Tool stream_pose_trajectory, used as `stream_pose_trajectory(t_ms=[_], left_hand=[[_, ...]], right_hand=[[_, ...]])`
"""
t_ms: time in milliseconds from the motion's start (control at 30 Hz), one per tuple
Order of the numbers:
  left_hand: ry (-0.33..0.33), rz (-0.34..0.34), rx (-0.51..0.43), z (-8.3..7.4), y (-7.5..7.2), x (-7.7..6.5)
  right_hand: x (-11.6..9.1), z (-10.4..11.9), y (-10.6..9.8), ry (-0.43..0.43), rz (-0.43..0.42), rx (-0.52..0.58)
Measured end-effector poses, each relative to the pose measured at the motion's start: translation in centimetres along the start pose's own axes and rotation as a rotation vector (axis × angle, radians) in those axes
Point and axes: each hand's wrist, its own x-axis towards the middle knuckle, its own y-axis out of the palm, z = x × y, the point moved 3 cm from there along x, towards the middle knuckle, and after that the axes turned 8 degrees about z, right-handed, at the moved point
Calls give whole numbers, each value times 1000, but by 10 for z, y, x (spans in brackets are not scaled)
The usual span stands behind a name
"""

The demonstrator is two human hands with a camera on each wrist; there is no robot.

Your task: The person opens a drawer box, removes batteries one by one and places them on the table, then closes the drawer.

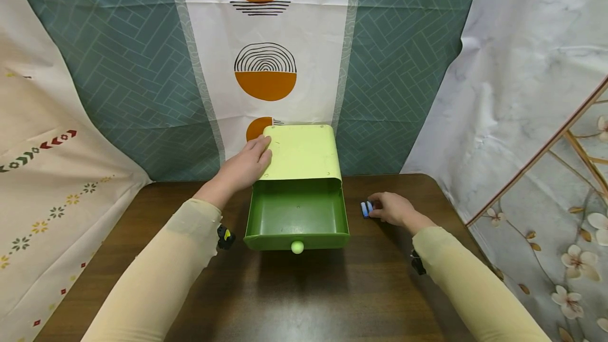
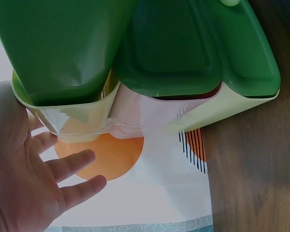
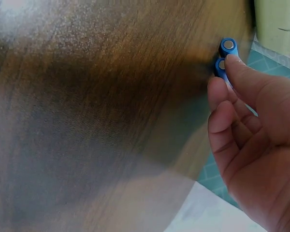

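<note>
A small cabinet with a pale yellow-green top [image 1: 304, 152] stands on the table, its green top drawer [image 1: 271, 243] pulled out. My left hand [image 1: 243, 167] rests at the upper left edge of the cabinet; in the left wrist view its fingers [image 2: 82, 191] are spread and fairly straight beside the casing. To the right of the cabinet, two blue batteries lie side by side. My right hand [image 1: 393, 209] pinches the nearer battery [image 3: 221, 64] between thumb and finger. Against it sits the other battery [image 3: 228, 45], outside the pinch.
A round light-green knob [image 1: 297, 247] sticks out from the drawer front. Below the open drawer, the left wrist view shows closed green drawers [image 2: 171, 53]. The brown wooden table [image 1: 304, 305] ends at patterned cloth [image 1: 399, 94] hanging behind and at both sides.
</note>
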Motion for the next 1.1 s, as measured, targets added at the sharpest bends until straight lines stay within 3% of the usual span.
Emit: stream_pose_trajectory(t_ms=[733,1100], left_hand=[[2,6,-15,-1,-1,-1],[2,13,-21,-1,0,0]], right_hand=[[-1,2,0,10,23,25],[-8,3,-4,2,-18,2]])
